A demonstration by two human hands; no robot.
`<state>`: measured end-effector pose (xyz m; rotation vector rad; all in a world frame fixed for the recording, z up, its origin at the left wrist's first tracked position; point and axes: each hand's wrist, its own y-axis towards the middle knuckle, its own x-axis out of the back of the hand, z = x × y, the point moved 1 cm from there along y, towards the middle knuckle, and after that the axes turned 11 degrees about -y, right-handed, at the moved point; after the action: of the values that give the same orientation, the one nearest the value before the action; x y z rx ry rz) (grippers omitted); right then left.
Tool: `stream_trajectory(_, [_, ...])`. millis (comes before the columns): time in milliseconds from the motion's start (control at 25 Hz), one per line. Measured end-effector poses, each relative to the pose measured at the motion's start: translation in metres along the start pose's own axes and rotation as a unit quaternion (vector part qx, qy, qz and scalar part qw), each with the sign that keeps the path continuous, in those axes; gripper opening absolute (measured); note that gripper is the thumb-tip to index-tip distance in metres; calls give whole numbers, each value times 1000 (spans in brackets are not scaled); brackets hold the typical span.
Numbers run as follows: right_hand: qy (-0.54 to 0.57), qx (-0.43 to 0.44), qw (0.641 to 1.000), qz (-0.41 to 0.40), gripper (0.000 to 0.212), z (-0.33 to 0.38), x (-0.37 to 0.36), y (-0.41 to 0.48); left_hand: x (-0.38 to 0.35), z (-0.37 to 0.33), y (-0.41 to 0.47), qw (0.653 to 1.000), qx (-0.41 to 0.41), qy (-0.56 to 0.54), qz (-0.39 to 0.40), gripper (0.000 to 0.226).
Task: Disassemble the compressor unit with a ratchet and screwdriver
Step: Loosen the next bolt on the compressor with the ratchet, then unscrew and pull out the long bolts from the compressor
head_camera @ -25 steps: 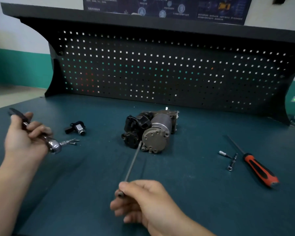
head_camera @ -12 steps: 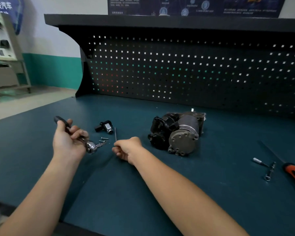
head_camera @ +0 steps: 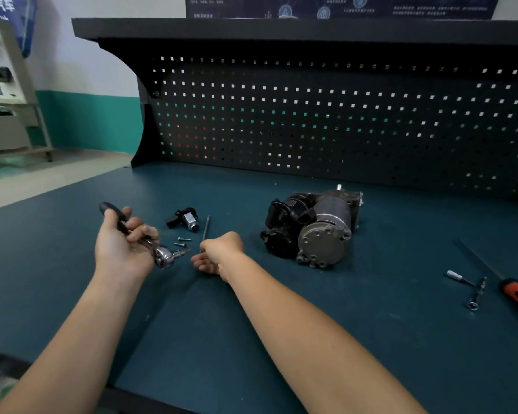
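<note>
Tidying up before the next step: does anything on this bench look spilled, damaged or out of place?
Nothing looks damaged or spilled. Only loose bits: two small screws lie on the mat beside a small black-and-silver part, left of the compressor. They could get lost.

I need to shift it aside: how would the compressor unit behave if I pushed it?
Probably heavy for its size: the compressor unit looks mostly metal. Its cylindrical body could rock, though the black side parts likely stop it rolling.
</note>
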<state>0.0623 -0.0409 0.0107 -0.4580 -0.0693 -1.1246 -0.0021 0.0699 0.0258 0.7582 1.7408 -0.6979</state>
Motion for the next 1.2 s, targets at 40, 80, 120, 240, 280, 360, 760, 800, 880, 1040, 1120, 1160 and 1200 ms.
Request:
stream_trajectory(40, [5,14,1000,-3,19,-2,1,-4,-1,0,-1,1000,-2,2,-1,32])
stream_trajectory(80, [19,30,999,-8,21,-5,4,-8,-1,1,-3,1000,-3,6,-3,31])
stream_trajectory(120, [42,42,998,-11,23,-10,10,-14,-2,2,-6,1000,1,11,-5,29])
stream_trajectory(240, [85,47,995,-10,24,-30,37,-37,-4,16,-21,999,43,29,3,28])
stream_trajectory(280, [99,38,994,-3,26,-37,48,-44,-7,25,-27,997,63,37,7,31])
stream_trajectory(360, [142,14,990,11,29,-49,71,-58,-17,47,-39,994,95,53,18,34])
stream_trajectory(760, [68,111,919,-372,24,-78,219,-81,-50,133,-50,975,139,169,46,25])
stream_trajectory(800, [72,104,919,-374,23,-81,222,-78,-48,132,-49,971,138,187,51,28])
stream_trajectory(880, [41,95,926,-364,21,-87,221,-69,-46,126,-48,951,66,281,114,31])
stream_trajectory(1040, [-31,161,922,-352,14,-89,212,-62,-41,108,-49,623,-248,589,450,31])
stream_trajectory(1120, [-60,224,909,-345,2,-88,206,-63,-25,104,-48,385,-314,661,563,42])
stream_trajectory(1160, [-79,255,902,-339,6,-87,203,-63,-17,103,-47,310,-317,674,591,53])
stream_trajectory(1200, [-96,282,894,-334,14,-87,199,-63,-12,103,-46,263,-294,696,600,69])
